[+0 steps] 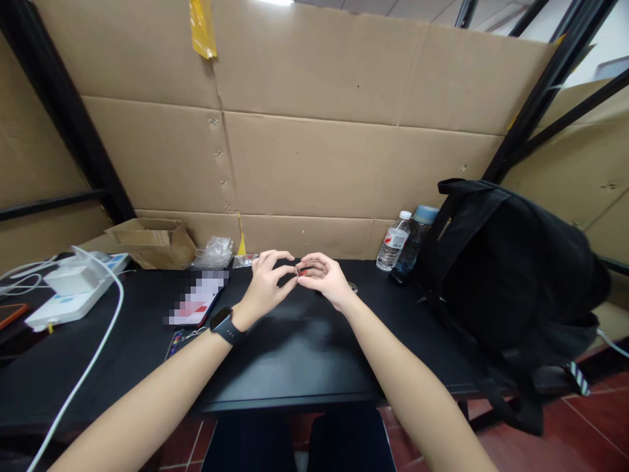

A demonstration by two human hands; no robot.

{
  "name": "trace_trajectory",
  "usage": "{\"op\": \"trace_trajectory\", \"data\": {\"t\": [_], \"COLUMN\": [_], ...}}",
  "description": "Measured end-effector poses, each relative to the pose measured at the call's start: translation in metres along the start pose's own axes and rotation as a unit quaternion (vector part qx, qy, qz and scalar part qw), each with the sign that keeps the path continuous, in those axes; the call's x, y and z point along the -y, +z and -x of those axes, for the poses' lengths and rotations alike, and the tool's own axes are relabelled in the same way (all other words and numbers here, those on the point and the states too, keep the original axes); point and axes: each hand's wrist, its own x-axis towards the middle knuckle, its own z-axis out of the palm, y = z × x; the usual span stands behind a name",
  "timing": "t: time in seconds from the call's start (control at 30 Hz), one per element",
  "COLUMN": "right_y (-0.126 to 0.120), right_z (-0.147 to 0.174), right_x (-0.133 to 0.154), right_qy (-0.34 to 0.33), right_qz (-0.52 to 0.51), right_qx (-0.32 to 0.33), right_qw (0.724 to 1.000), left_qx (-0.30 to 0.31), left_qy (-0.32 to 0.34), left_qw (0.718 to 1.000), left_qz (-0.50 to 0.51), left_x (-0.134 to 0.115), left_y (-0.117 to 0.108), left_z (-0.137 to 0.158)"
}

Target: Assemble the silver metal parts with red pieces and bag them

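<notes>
Above the middle of the black table, my two hands meet at the fingertips around a tiny item with a red part (303,272); it is too small to name. My right hand (324,278) pinches it between thumb and fingers, which hide most of it. From the other side, the thumb and index finger of my left hand (268,282) close in on the same item, its other fingers curled outward. A dark smartwatch (222,322) is on my left wrist. Behind my right hand a small round object (352,287) lies partly hidden on the table.
Left of my hands lie a phone (201,298), crumpled clear plastic (216,252), an open cardboard box (154,242) and a white power strip (78,295) with a trailing cable. To the right stand a water bottle (394,242), a blue-lidded bottle (417,239) and a black backpack (511,282). Cardboard (314,157) walls the back.
</notes>
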Motion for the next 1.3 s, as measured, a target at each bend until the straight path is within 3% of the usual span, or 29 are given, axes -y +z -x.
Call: {"op": "trace_trajectory", "data": {"t": [0.2, 0.37, 0.43, 0.53, 0.67, 0.77, 0.93, 1.3], "right_y": [-0.005, -0.028, -0.045, -0.075, -0.108, -0.123, -0.131, -0.130], "right_z": [-0.004, -0.009, -0.010, -0.008, -0.005, -0.004, -0.003, -0.004], "right_x": [-0.001, 0.003, 0.006, 0.009, 0.005, 0.000, -0.004, -0.005], "right_qy": [-0.011, -0.032, -0.048, -0.028, 0.060, 0.099, 0.135, 0.135], "right_qz": [0.057, 0.166, 0.289, 0.472, 0.541, 0.544, 0.529, 0.534], "right_qx": [-0.008, -0.055, -0.052, -0.009, 0.030, 0.043, 0.069, 0.093], "right_qw": [0.998, 0.984, 0.955, 0.881, 0.838, 0.832, 0.835, 0.829], "left_qx": [0.039, 0.049, 0.081, 0.150, 0.283, 0.323, 0.331, 0.325], "left_qy": [-0.002, -0.027, -0.030, -0.036, -0.050, -0.062, -0.073, -0.050], "left_qw": [0.999, 0.996, 0.993, 0.986, 0.957, 0.944, 0.939, 0.942], "left_qz": [-0.028, -0.070, -0.078, -0.070, -0.035, -0.035, -0.059, -0.063], "left_x": [0.000, 0.032, 0.052, 0.078, 0.095, 0.097, 0.100, 0.094], "left_y": [-0.002, -0.017, -0.024, -0.032, -0.034, -0.030, -0.025, -0.027], "left_z": [-0.002, -0.008, -0.009, -0.006, -0.002, 0.002, 0.006, 0.003]}}
